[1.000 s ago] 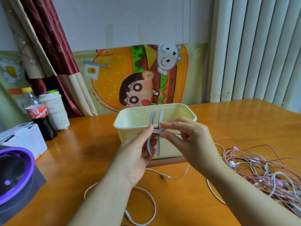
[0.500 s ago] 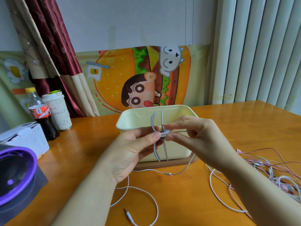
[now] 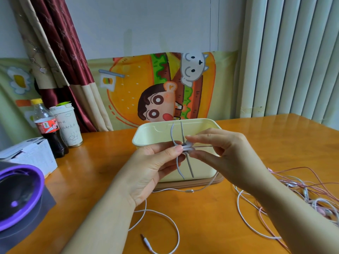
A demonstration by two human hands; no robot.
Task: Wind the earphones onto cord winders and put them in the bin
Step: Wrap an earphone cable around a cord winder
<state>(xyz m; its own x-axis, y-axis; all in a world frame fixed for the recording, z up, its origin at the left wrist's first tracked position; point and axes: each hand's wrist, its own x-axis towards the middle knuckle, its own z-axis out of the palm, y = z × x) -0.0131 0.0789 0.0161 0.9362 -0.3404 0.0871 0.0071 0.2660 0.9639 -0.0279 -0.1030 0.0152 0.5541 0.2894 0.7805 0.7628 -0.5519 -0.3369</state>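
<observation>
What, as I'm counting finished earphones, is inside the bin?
Only the bin's upper inner wall shows; its bottom is hidden behind its front wall, left hand and right hand.

The only writing I can half make out is on my paper cup [image 3: 68,126]: two short lines of handwritten Chinese characters in dark ink, with a small doodle under them, though I cannot read them for certain. The red label [image 3: 47,125] on my cola bottle [image 3: 55,143] carries white lettering, too blurred to read. The white box [image 3: 27,155] on the tabletop has fine print, too small to tell.
</observation>
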